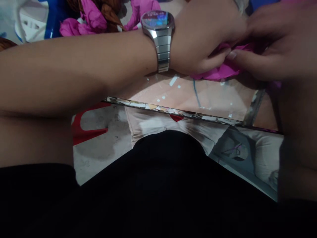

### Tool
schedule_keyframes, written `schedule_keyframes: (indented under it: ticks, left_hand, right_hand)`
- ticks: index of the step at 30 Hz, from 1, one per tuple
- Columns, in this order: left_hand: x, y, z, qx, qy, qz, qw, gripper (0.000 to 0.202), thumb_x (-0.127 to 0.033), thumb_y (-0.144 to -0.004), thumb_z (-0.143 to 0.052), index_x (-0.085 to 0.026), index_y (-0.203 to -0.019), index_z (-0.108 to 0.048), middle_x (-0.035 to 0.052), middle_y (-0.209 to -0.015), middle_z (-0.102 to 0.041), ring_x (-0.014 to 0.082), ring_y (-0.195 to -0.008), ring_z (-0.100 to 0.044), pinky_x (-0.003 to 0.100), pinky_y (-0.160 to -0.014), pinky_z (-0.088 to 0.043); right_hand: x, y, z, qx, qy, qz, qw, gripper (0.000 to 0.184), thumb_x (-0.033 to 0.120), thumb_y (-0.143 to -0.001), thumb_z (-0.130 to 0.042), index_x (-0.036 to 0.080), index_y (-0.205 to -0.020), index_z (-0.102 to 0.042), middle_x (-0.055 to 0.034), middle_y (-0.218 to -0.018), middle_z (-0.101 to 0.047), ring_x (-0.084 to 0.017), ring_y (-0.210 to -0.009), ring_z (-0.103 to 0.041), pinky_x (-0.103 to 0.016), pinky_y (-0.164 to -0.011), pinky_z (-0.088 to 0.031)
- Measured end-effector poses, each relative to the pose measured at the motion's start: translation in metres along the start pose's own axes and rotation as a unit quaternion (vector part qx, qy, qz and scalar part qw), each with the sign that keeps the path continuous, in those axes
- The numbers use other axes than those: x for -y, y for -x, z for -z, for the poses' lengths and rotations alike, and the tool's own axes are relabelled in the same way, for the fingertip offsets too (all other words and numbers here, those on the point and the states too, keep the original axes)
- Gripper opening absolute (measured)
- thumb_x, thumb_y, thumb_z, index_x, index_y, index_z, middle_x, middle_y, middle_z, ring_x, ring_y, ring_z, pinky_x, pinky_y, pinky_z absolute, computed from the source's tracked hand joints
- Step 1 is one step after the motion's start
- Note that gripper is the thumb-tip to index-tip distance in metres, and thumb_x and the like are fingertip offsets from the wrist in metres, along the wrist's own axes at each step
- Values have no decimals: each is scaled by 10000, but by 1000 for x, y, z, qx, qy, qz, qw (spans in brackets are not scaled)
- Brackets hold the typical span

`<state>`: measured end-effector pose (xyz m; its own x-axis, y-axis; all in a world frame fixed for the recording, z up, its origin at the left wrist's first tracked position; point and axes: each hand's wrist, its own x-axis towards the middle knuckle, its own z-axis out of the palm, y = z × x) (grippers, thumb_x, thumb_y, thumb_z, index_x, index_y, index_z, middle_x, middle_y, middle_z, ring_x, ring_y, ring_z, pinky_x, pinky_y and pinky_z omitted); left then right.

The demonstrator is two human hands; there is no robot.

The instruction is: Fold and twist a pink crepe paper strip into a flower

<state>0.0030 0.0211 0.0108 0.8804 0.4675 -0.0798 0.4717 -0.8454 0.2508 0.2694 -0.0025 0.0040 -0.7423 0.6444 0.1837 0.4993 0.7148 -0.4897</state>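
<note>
My left hand (208, 39), with a metal-band watch (162, 39) on its wrist, is closed on a bright pink crumpled sheet (220, 71) that looks like thin fabric or paper. Close against it, my right hand (269, 49) pinches the same pink sheet, thumb near the left thumb. The right hand is partly blurred. Much of the sheet is hidden beneath both hands. Under them lies a glossy tabletop (218, 100) with small white scraps stuck to it.
More pink material (84, 21) lies bunched with brown material (106, 13) at the upper left, beside a blue-and-white object (32, 23). The table's worn front edge (158, 107) runs above my lap. Below it are a red object (84, 124) and a grey item (235, 148).
</note>
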Motion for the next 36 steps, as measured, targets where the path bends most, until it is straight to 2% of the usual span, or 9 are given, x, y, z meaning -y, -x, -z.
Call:
schedule_keyframes:
  ticks: [3, 7, 9, 12, 17, 20, 25, 32, 36]
  left_hand:
    - [-2, -1, -7, -71, -16, -2, 997, 714, -514, -1114, -324, -68, -1552, -669, 124, -1555, -659, 461, -1615, -633, 589, -1295, -480]
    - [-4, 1, -9, -40, -28, 26, 998, 579, -450, -1127, -373, -28, -1287, -735, 106, -1493, -677, 431, -1613, -646, 526, -1255, -500]
    - [-2, 2, -9, -56, -17, 13, 998, 589, -478, -1127, -372, -34, -1243, -741, 100, -1450, -683, 437, -1611, -645, 515, -1212, -504]
    - [1, 1, -10, -76, -12, -8, 997, 593, -502, -1136, -385, -54, -1259, -752, 90, -1395, -695, 441, -1597, -657, 524, -1202, -514]
    - [-6, 0, -12, -59, -39, 35, 997, 461, -406, -1143, -507, -79, -1313, -784, 60, -1222, -718, 435, -1499, -733, 580, -1253, -558]
    - [-7, -1, -11, -55, -35, 41, 997, 471, -410, -1156, -532, -90, -1398, -779, 56, -1139, -712, 384, -1393, -792, 529, -1222, -554]
    - [-3, -1, -10, -38, -38, 53, 997, 499, -447, -1136, -488, -84, -1296, -791, 60, -1060, -690, 321, -1347, -798, 470, -1141, -518]
    - [-4, -1, -11, -43, -44, 44, 997, 476, -418, -1153, -490, -84, -1306, -791, 85, -1098, -727, 321, -1353, -800, 470, -1176, -539]
    - [-4, 1, -6, -23, -39, 36, 998, 717, -499, -1108, -334, -49, -1479, -750, 61, -1315, -708, 316, -1431, -753, 484, -1234, -502]
  right_hand:
    - [-1, 0, 1, 0, 20, -2, 1000, 397, 609, -1174, -704, 213, -1170, -731, -29, -933, -573, -56, -812, -470, -341, -815, -339]
    - [-2, -1, 1, 0, 24, -12, 1000, 415, 602, -1162, -691, 191, -1158, -750, -43, -974, -611, -78, -840, -505, -355, -826, -343]
    - [-2, 0, 1, 2, 24, -12, 1000, 402, 604, -1149, -698, 207, -1157, -757, -46, -987, -636, -90, -839, -522, -365, -821, -359]
    - [-1, 1, 0, 2, 26, -21, 999, 416, 632, -1146, -701, 223, -1175, -769, -45, -1049, -683, -100, -859, -527, -369, -847, -381]
    - [1, 3, -1, -4, 23, -13, 1000, 434, 600, -1176, -701, 175, -1205, -779, -48, -1077, -679, -81, -920, -531, -323, -863, -364]
    - [0, 2, -1, -1, 23, -12, 1000, 418, 576, -1169, -692, 169, -1195, -784, -52, -1050, -668, -77, -899, -531, -325, -842, -358]
    - [-4, -1, -2, -5, 16, -13, 1000, 406, 624, -1122, -730, 222, -1159, -776, -36, -1030, -693, -74, -851, -525, -343, -843, -388]
    - [-5, 1, -3, -2, 28, -10, 1000, 426, 603, -1141, -694, 193, -1172, -801, -56, -1070, -724, -110, -925, -600, -364, -838, -392]
    - [3, 3, -1, 28, 36, -77, 996, 692, 749, -1161, -493, 151, -1306, -809, -36, -1141, -652, -95, -1041, -573, -406, -974, -408]
